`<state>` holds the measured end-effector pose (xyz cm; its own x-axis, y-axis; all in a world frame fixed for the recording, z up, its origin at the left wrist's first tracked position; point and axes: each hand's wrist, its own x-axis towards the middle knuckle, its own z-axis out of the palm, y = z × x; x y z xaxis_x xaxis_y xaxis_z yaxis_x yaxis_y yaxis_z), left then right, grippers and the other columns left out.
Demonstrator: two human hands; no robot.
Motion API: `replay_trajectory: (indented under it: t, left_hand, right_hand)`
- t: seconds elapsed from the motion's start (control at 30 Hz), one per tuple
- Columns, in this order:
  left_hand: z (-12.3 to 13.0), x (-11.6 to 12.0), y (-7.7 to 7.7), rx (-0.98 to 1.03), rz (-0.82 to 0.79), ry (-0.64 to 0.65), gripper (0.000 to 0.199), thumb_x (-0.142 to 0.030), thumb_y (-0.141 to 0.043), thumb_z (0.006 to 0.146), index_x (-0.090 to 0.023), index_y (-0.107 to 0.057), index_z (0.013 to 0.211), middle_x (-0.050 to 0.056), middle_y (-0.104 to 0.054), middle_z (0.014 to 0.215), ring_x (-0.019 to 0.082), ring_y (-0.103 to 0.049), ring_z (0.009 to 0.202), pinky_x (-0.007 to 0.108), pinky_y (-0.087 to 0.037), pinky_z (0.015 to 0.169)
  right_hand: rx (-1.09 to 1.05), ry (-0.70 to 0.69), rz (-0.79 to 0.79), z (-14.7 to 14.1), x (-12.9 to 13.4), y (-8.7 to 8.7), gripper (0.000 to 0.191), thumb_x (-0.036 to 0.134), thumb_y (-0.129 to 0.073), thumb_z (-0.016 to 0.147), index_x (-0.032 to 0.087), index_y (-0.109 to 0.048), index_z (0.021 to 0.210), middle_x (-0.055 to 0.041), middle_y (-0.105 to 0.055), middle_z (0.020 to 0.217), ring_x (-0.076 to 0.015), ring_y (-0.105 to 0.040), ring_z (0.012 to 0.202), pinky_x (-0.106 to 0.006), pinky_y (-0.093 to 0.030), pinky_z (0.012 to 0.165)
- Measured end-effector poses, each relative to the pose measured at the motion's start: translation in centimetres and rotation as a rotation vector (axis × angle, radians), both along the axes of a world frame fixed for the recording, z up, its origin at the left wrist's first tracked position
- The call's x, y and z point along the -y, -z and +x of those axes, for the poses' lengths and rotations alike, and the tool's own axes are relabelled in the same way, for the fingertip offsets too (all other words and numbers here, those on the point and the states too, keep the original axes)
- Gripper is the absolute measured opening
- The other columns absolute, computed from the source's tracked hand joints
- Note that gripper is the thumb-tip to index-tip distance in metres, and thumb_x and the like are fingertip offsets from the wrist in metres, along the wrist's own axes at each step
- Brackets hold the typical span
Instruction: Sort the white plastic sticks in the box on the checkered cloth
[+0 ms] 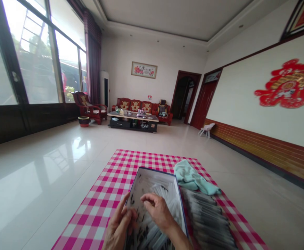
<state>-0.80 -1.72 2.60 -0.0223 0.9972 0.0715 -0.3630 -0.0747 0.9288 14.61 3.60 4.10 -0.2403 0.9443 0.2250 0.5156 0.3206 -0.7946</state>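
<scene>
Over the near left part of a shallow white box (180, 194) with a blue rim is my left hand (120, 220). Its index finger points up while the thumb meets the other, curled fingers. My right hand (157, 210) is above the middle of the box, its thumb and fingers closed in a pinch. Whatever either hand holds is too small or hidden to make out. Inside the box lie many clear, slim plastic tubes (162, 191) and small black pieces (132, 199). Right of the box, a blurred row of dark, pen-like sticks (206, 217) lies side by side.
A pink-and-white checked cloth (97, 194) covers the table under the box. Beyond the box's far right corner, a crumpled mint-green cloth (193, 177) lies on it. Farther off stand a low coffee table (133, 119), a red wooden sofa (153, 106) and a small chair (207, 129).
</scene>
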Motion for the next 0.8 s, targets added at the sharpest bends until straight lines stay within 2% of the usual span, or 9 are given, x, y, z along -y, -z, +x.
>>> replay_trajectory:
  t: [0.03,0.1,0.2,0.33,0.5,0.67,0.8]
  left_hand:
    - [0.0,0.1,-0.2,0.011,-0.017,-0.045,0.069,-0.048,-0.061,0.079,-0.022,-0.037,0.138,-0.003,-0.059,0.072,0.009,-0.051,0.055,0.018,-0.039,0.048]
    - [0.0,0.1,-0.3,0.029,-0.051,-0.111,0.071,-0.049,-0.065,0.075,-0.023,-0.039,0.136,-0.004,-0.058,0.068,0.007,-0.047,0.049,0.016,-0.035,0.043]
    - [0.1,0.0,-0.3,0.049,-0.085,-0.168,0.072,-0.053,-0.067,0.072,-0.023,-0.043,0.133,-0.005,-0.057,0.063,0.005,-0.042,0.042,0.014,-0.030,0.038]
    - [0.2,-0.2,-0.3,0.089,-0.080,-0.196,0.071,-0.054,-0.069,0.068,-0.024,-0.049,0.129,-0.005,-0.058,0.062,0.004,-0.043,0.040,0.013,-0.030,0.036]
    - [0.3,-0.2,-0.4,0.110,-0.073,-0.215,0.072,-0.054,-0.070,0.067,-0.023,-0.050,0.129,-0.004,-0.059,0.062,0.004,-0.044,0.039,0.013,-0.031,0.035]
    - [0.2,-0.1,-0.5,0.093,-0.090,-0.216,0.072,-0.052,-0.070,0.068,-0.022,-0.048,0.130,-0.004,-0.059,0.063,0.004,-0.044,0.041,0.014,-0.033,0.037]
    - [0.1,-0.1,-0.5,0.094,-0.082,-0.227,0.072,-0.052,-0.070,0.069,-0.023,-0.046,0.131,-0.005,-0.059,0.062,0.004,-0.043,0.041,0.014,-0.032,0.038]
  right_hand:
    - [0.175,-0.021,0.070,-0.3,-0.8,0.1,0.027,0.017,-0.045,0.080,0.020,-0.070,0.091,-0.0043,-0.068,0.089,-0.0163,-0.063,0.083,-0.024,-0.046,0.076]
    - [0.357,-0.062,0.118,-1.1,-2.4,0.5,0.027,0.016,-0.047,0.078,0.022,-0.072,0.086,-0.0035,-0.069,0.087,-0.0159,-0.063,0.081,-0.024,-0.045,0.076]
    - [0.497,-0.095,0.113,-2.3,-4.2,1.5,0.024,0.015,-0.051,0.075,0.021,-0.073,0.082,-0.0058,-0.069,0.085,-0.0195,-0.064,0.081,-0.027,-0.046,0.074]
    - [0.678,-0.110,0.104,-3.4,-5.4,3.0,0.021,0.016,-0.052,0.075,0.016,-0.071,0.083,-0.0121,-0.068,0.088,-0.0254,-0.064,0.085,-0.034,-0.046,0.075]
    - [0.809,-0.125,0.102,-4.2,-5.7,3.2,0.023,0.010,-0.050,0.073,0.015,-0.067,0.087,-0.0125,-0.066,0.096,-0.0253,-0.062,0.093,-0.035,-0.045,0.082]
    - [0.871,-0.102,0.103,-4.3,-5.3,2.7,0.028,0.007,-0.047,0.074,0.013,-0.063,0.097,-0.0139,-0.066,0.096,-0.0249,-0.063,0.091,-0.034,-0.046,0.079]
    - [0.877,-0.115,0.121,-4.2,-5.2,2.7,0.026,0.008,-0.047,0.075,0.013,-0.064,0.093,-0.0131,-0.066,0.094,-0.0251,-0.063,0.090,-0.033,-0.046,0.077]
